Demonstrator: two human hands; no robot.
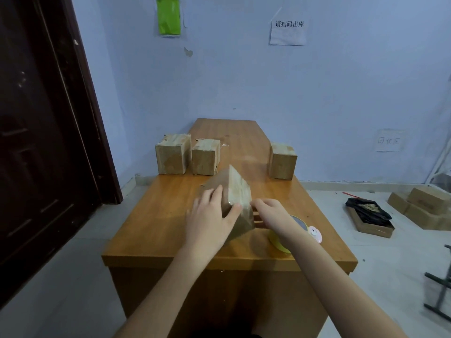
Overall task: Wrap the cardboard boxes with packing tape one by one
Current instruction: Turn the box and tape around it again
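- Tilted box (234, 191): cardboard, glossy with tape, tipped up on one edge near the front middle of the bench (156, 215); one corner points up and away from the person.
- Left hand (210, 215): lies flat against the left face of the tilted box, fingers straight and spread, thumb reaching round the near edge. Grip wide, pressing rather than clasping.
- Right hand (271, 213): at the right near edge of the tilted box, fingers curled toward the cardboard. Fingertips hidden behind the box edge, so I cannot tell whether this grip pinches tape, box, or nothing.
- Tape roll (280, 240): yellow rim, lying flat on the bench just under and beside the right wrist, mostly covered by the forearm.
- Small pink round object (315, 234): on the bench, touching or just beside the tape roll on its right; contact unclear.
- Two boxes (188, 157): upright side by side at the bench's left edge, well behind the tilted box.
- Single box (283, 161): upright at the right edge, apart from the pair.
- Floor, right: open carton with a black bag (368, 211); more cartons (424, 206) beyond it.
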